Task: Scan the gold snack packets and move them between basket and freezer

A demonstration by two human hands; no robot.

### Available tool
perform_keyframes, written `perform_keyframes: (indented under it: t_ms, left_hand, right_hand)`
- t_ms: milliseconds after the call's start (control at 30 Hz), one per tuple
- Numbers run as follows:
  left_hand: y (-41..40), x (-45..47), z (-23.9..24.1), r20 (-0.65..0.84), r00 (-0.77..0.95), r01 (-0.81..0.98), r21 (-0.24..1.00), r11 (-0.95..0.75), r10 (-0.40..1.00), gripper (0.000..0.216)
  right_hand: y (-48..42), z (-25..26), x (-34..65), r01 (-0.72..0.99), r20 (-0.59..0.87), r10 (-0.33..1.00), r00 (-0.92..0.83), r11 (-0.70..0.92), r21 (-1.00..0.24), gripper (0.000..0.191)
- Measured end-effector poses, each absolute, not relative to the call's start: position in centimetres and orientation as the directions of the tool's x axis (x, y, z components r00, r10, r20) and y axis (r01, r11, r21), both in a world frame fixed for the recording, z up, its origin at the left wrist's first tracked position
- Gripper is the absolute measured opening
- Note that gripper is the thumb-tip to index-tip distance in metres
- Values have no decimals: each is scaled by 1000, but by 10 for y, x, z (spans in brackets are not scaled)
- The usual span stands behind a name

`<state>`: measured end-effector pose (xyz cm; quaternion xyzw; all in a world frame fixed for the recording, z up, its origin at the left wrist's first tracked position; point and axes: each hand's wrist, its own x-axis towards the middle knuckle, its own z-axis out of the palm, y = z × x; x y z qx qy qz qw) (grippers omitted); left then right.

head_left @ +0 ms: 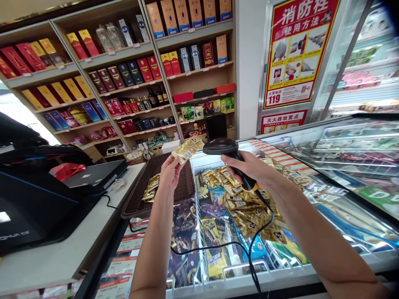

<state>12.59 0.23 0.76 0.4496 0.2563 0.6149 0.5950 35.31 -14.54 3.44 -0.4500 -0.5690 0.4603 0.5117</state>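
My left hand [171,169] pinches the lower corner of a small gold packet [188,149], whose white barcode label faces up. Wrapped round the handle of a black barcode scanner [222,146] is my right hand [249,167]; the scanner's head points left at the packet, a small gap apart. From its handle a black cable [268,218] runs down to the front edge. Beneath my right hand, many gold packets [243,203] lie heaped on the freezer's glass top. Under my left hand stands a brown woven basket [134,199] with more gold packets inside.
The chest freezer [199,286] holds bagged ice creams in wire compartments. On the left, a white counter [62,253] carries a dark checkout machine [28,199] and a black box [96,176]. Shelves [168,37] of boxed bottles line the back, beside a red poster [299,54].
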Motion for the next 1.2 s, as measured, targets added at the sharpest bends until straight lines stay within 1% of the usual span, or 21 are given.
perform_keyframes:
  t_ms: [167, 367, 833, 1200]
  left_hand:
    - [2, 129, 7, 231, 110, -508, 849, -146, 967, 10]
    - [1, 132, 5, 237, 127, -498, 855, -145, 963, 14]
    - [0, 135, 3, 233, 124, -501, 854, -142, 964, 14]
    - [-1, 137, 2, 228, 120, -496, 857, -140, 966, 12]
  right_hand:
    - [-145, 33, 344, 147, 135, 979, -155, 158, -976, 48]
    - [-147, 35, 340, 225, 106, 983, -149, 138, -965, 48]
    - [-150, 36, 341, 231, 107, 975, -194, 152, -961, 46]
    - [-151, 38, 341, 249, 105, 980, -166, 145, -958, 47]
